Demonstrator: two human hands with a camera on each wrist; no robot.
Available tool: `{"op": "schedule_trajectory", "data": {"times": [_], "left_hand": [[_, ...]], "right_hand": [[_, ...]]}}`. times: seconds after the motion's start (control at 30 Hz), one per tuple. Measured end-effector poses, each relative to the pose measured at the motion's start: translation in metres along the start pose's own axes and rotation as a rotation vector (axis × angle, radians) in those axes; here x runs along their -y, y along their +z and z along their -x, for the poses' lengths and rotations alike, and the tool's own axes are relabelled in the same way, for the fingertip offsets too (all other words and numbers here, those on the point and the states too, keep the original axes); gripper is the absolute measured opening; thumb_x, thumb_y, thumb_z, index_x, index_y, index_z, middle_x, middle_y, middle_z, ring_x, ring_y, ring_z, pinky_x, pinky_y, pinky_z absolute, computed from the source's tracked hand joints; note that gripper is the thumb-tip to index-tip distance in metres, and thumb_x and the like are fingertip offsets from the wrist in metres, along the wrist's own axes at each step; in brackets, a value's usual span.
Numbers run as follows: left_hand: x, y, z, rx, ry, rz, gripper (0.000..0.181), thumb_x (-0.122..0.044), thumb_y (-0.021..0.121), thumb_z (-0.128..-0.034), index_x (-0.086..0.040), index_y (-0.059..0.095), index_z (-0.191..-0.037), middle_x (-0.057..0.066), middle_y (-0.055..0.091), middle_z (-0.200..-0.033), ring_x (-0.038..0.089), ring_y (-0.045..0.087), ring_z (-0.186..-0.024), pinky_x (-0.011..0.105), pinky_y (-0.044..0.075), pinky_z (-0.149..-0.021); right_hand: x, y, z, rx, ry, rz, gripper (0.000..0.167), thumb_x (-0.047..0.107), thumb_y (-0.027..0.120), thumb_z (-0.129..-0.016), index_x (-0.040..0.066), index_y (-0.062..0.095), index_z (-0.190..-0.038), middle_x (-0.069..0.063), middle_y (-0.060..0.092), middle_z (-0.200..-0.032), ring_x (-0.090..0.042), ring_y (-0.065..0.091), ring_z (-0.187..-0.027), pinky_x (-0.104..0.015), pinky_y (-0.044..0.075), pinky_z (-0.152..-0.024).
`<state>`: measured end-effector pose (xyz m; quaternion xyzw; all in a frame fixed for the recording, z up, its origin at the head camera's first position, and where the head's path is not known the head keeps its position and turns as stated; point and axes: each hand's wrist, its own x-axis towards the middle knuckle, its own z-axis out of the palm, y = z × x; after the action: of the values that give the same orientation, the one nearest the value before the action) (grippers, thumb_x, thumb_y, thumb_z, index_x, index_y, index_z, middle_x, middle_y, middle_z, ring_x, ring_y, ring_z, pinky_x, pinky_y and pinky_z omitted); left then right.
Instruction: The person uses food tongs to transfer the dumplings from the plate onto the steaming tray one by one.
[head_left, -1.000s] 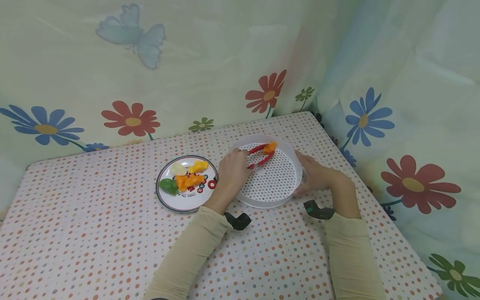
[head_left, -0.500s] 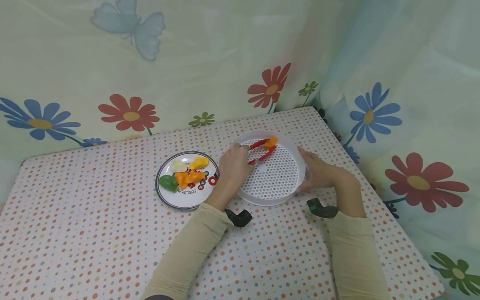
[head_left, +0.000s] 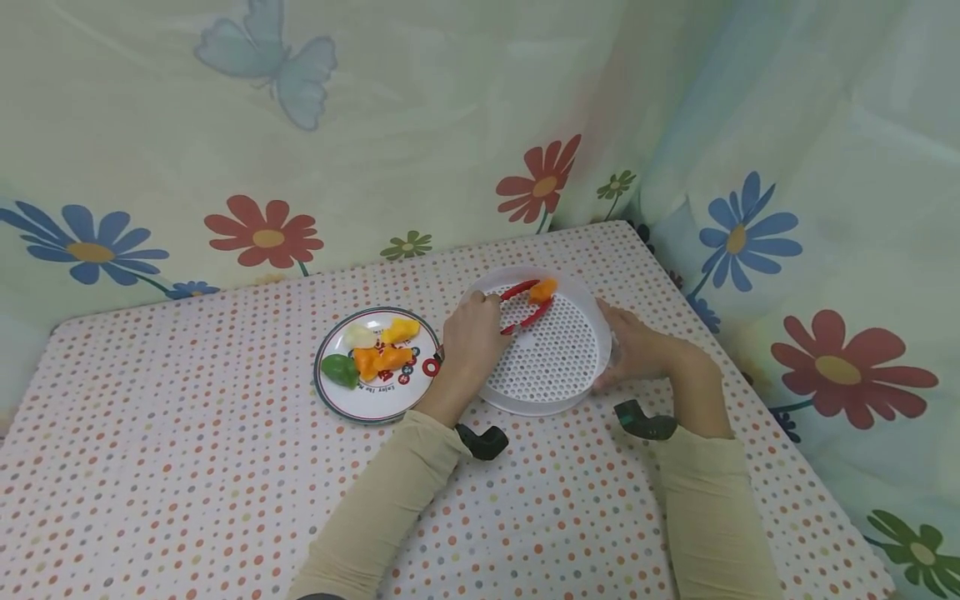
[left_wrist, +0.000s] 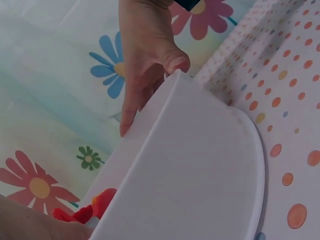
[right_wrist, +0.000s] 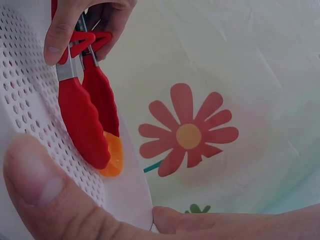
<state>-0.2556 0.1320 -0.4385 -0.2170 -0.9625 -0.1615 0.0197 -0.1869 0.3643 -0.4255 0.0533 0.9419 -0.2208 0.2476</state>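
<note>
Shifting little in half a second, the head view's left hand [head_left: 470, 342] grips red tongs [head_left: 534, 317] inside the white sieve [head_left: 551, 362], beside a plate [head_left: 375, 405] of coloured pieces [head_left: 394, 358]; the left wrist view shows the right hand [left_wrist: 146, 56] clasping the sieve's side; the right wrist view, an orange piece [right_wrist: 116, 154] between tong tips.

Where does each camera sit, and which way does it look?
Head: on the head, facing forward and down at the round white plastic sieve and round green-rimmed plate; left grip, right grip and beige sleeves show.
Left wrist: on that wrist, facing across the sieve; the right grip shows, the left partly.
Right wrist: on that wrist, facing past the right thumb to the left grip holding red-and-metal tongs.
Shared: both wrist views show sieve, tongs and both grips.
</note>
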Motion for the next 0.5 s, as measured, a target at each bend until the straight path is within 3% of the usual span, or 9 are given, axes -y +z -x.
{"op": "schedule_trajectory", "data": {"times": [0.3, 0.5], "left_hand": [[0.002, -0.01, 0.004, 0.0, -0.018, -0.007, 0.057, -0.038, 0.082, -0.0716, -0.006, 0.063, -0.115, 0.008, 0.059, -0.104, 0.018, 0.057, -0.079, 0.031, 0.054, -0.065], [0.0, -0.037, 0.01, 0.004, 0.005, 0.038, 0.072, -0.041, 0.083, -0.0688, -0.006, 0.057, -0.126, 0.01, 0.058, -0.119, 0.021, 0.061, -0.094, 0.034, 0.057, -0.076]], "right_hand": [[0.002, -0.001, 0.0, -0.017, -0.031, -0.032, 0.141, 0.046, 0.088, -0.057, 0.008, -0.01, -0.151, -0.032, 0.0, -0.153, -0.055, 0.008, -0.138, -0.068, 0.018, -0.107], [-0.004, 0.0, 0.0, -0.012, -0.024, -0.031, 0.143, 0.05, 0.087, -0.056, 0.008, -0.011, -0.151, -0.031, 0.0, -0.154, -0.054, 0.007, -0.138, -0.069, 0.018, -0.106]]}}
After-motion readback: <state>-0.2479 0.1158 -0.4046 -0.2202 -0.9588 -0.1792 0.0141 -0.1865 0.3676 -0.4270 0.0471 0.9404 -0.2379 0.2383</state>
